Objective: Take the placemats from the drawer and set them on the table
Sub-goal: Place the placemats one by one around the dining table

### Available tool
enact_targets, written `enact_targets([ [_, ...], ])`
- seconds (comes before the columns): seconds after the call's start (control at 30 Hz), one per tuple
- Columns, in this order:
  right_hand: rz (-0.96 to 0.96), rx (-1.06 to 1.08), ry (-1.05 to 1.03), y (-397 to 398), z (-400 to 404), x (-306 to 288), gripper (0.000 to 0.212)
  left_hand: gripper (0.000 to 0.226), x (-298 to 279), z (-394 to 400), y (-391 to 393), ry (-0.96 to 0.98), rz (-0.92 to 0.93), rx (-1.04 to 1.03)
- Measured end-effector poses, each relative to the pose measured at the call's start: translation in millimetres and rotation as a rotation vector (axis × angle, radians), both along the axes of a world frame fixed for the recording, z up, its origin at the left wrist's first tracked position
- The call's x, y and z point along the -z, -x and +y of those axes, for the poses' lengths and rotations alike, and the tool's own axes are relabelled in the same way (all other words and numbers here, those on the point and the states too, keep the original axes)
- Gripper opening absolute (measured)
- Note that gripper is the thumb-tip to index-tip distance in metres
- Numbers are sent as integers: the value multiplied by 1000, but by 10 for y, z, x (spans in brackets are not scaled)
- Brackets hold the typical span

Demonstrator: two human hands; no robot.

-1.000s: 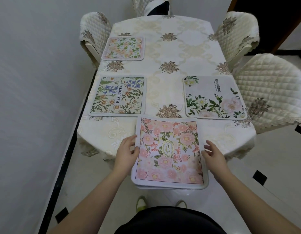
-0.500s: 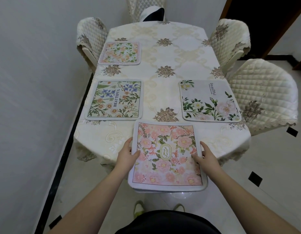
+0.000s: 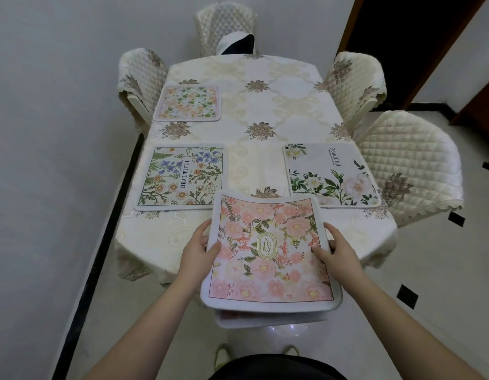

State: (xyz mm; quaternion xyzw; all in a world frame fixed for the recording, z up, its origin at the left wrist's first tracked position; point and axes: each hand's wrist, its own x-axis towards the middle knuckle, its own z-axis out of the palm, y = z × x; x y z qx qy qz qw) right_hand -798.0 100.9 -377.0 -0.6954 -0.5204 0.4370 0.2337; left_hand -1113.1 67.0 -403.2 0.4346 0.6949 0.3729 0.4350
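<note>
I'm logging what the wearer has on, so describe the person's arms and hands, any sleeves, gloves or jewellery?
Both forearms are bare to the frame's lower edge, with no sleeves in view. The left hand and right hand wear no gloves, and no rings, watch or bracelet show.

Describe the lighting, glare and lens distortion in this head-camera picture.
Head view: soft, even light with faint shadows; a small glare patch on the floor below the pink mat; wide-angle bending bows the wall's black border and door frame; focus is fairly sharp throughout.
</note>
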Motion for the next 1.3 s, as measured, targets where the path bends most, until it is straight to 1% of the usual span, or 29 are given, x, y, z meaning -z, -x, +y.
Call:
enact_targets([
  [0.17, 57, 66, -59, 80, 33, -210, 64, 59, -307, 124, 124, -56, -6, -5],
  [0.33, 253, 146, -61, 178, 51, -499, 58, 58, -581, 202, 268, -78, -14, -23],
  [0.4, 302, 151, -76, 221, 51, -623, 58, 56, -712, 215, 333, -91, -43, -41],
  [0.5, 312, 173, -99, 247, 33, -743, 60, 54, -891, 247, 380, -113, -62, -32],
  [0.6, 327, 206, -128, 253, -15, -807, 61, 57, -1034, 293, 405, -144, -60, -19],
  [0.73, 328, 253, -183, 202, -133, -923, 58, 58, -1212, 356, 368, -159, -96, 27],
  [0.87, 364, 304, -210, 60, -266, -1058, 56, 55, -1345, 426, 232, -141, -188, 74],
  [1.0, 354, 378, -221, -189, -419, -1236, 61, 54, -1397, 477, -29, -119, -238, 157],
  [1.2, 348, 461, -246, -648, -784, -1431, 58, 49, -1537, 451, -564, -138, -267, 271],
  [1.3, 346, 508, -272, -893, -993, -1474, 57, 50, -1641, 407, -861, -142, -248, 334],
])
